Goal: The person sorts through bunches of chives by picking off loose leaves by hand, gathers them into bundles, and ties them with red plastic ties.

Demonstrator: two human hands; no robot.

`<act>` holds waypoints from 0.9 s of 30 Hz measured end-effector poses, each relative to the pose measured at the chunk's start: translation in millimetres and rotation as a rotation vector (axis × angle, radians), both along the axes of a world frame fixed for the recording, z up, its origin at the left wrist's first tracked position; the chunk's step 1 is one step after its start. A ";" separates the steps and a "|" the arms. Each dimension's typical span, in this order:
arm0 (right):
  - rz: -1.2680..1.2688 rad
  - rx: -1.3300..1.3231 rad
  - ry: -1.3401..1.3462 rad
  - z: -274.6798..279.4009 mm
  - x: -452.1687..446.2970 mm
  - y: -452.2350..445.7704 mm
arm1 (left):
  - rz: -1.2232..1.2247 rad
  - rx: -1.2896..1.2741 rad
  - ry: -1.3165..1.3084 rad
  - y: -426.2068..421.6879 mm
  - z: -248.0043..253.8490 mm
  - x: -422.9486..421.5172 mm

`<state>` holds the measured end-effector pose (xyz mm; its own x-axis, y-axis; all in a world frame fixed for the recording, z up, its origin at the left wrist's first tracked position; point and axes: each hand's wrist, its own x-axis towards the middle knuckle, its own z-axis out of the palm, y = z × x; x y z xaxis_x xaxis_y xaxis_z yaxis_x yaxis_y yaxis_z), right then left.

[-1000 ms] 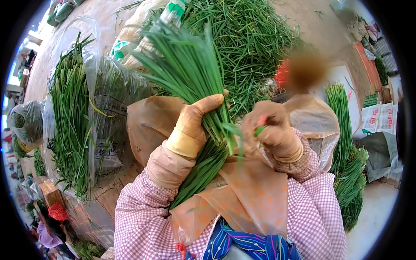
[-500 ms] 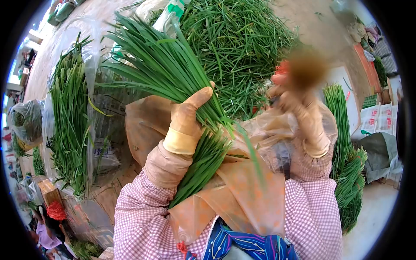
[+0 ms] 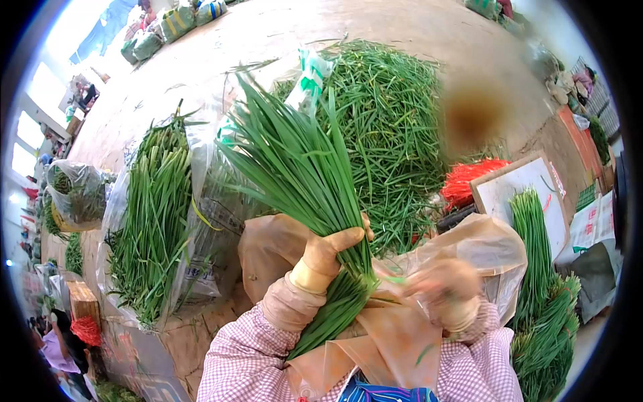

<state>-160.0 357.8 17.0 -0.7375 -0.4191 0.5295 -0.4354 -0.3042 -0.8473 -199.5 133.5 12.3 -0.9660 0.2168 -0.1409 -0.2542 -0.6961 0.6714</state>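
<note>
My left hand (image 3: 329, 254), in a tan glove, is wrapped round a bunch of garlic chives (image 3: 295, 157). Their long flat leaves fan up and away to the left, and the pale cut ends point down towards my lap. Under that wrist, more green chives (image 3: 328, 321) lie across the plastic apron (image 3: 388, 335). To the right of the stem ends is my right hand (image 3: 447, 291), also gloved. Motion smears its fingers, so whether they hold anything is unclear. A small green leaf scrap (image 3: 424, 354) shows below it, over the apron.
A large heap of loose chives (image 3: 395, 120) lies ahead. Chives in a clear bag (image 3: 151, 221) are at left. Red ties (image 3: 472, 181) sit beside a white board (image 3: 516, 197) at right, near stacked green bundles (image 3: 536, 288). People (image 3: 60, 342) are at far left.
The view has tilted up and shifted left, showing more floor and the red ties. My right hand has moved from beside the red ties down to near the stem ends. My left keeps its hold.
</note>
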 end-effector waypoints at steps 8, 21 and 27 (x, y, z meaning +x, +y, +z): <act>-0.510 0.570 -0.376 -23.0 -24.7 36.1 | -0.279 -0.182 0.075 -1.3 23.7 13.9; 0.113 0.124 -0.366 5.0 -34.6 -34.7 | -0.506 -0.420 0.228 -0.1 24.4 11.0; 0.055 -0.002 -0.490 -7.4 -29.6 -26.0 | -0.630 -0.472 0.224 12.1 8.3 4.4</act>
